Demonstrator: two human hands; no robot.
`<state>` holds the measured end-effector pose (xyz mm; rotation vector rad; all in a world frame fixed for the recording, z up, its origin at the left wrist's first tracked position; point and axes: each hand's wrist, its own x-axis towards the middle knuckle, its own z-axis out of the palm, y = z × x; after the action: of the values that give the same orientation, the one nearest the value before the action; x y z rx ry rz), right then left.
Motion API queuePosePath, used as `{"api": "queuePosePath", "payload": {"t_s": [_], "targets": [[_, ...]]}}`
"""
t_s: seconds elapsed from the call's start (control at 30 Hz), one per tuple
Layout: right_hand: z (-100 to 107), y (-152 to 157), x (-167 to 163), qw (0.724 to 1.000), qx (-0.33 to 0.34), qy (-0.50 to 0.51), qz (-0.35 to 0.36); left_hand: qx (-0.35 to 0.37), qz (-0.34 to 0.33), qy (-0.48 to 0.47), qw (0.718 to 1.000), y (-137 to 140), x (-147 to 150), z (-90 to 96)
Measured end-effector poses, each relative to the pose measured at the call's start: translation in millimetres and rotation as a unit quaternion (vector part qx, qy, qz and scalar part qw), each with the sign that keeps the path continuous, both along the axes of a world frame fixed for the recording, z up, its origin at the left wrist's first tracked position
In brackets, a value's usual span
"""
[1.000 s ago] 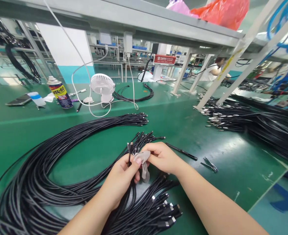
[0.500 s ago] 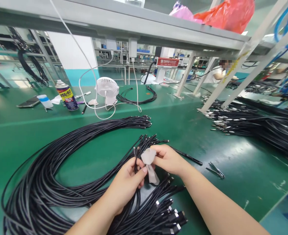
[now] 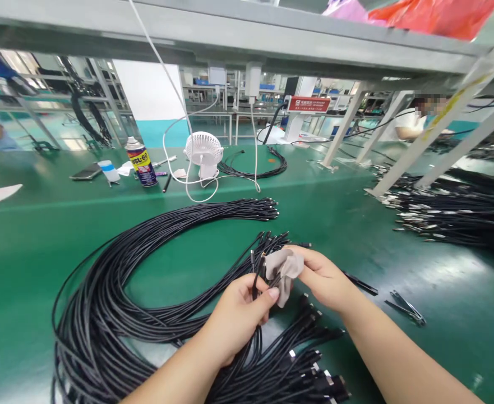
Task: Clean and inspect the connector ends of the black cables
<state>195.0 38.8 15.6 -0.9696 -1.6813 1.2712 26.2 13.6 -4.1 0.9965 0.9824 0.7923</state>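
My left hand (image 3: 249, 308) is closed around a black cable (image 3: 253, 272), its connector end standing up above the fingers. In my right hand (image 3: 320, 272) is a crumpled grey-white cloth (image 3: 286, 269), pinched and pressed against the cable ends beside my left thumb. Exactly how the cloth wraps the connectors is hidden by the fingers. A big looped bundle of black cables (image 3: 99, 303) lies on the green table around my left forearm. More cable ends with metal plugs (image 3: 314, 370) fan out below my hands.
Tweezers (image 3: 406, 307) and a black tool (image 3: 361, 283) lie right of my hands. A spray can (image 3: 141, 163), a small white fan (image 3: 203, 154) and a phone (image 3: 86, 171) stand or lie behind. More cables (image 3: 461, 207) pile at right, beyond shelf legs. Another person (image 3: 410, 126) sits far right.
The view has turned left, so everything sits further right. The cloth has shifted from hanging beside the left fingers to folding over the cable ends. A sleeve and arm now show at far left.
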Motion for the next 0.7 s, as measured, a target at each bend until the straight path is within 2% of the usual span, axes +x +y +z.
{"api": "queuePosePath", "payload": {"t_s": [0.17,0.33,0.43,0.57,0.7], "targets": [[-3.5,-0.6,1.9,0.999,0.029,0.012,-0.04,0.007,0.002,-0.004,1.0,0.1,1.2,-4.2],[-10.9,2.1,2.5,0.996,0.008,0.054,-0.068,0.0,0.01,0.0,1.0,0.0,2.1,-4.3],[-11.2,3.2,2.7,0.996,0.006,0.038,-0.077,-0.002,0.011,-0.005,1.0,0.1,2.6,-5.1],[-4.1,2.4,2.9,0.997,0.055,-0.009,-0.061,-0.001,0.014,-0.009,1.0,0.0,2.5,-7.3],[-7.8,5.3,8.1,0.987,0.11,-0.038,-0.115,0.003,0.014,-0.012,1.0,0.8,2.3,-12.6]]}}
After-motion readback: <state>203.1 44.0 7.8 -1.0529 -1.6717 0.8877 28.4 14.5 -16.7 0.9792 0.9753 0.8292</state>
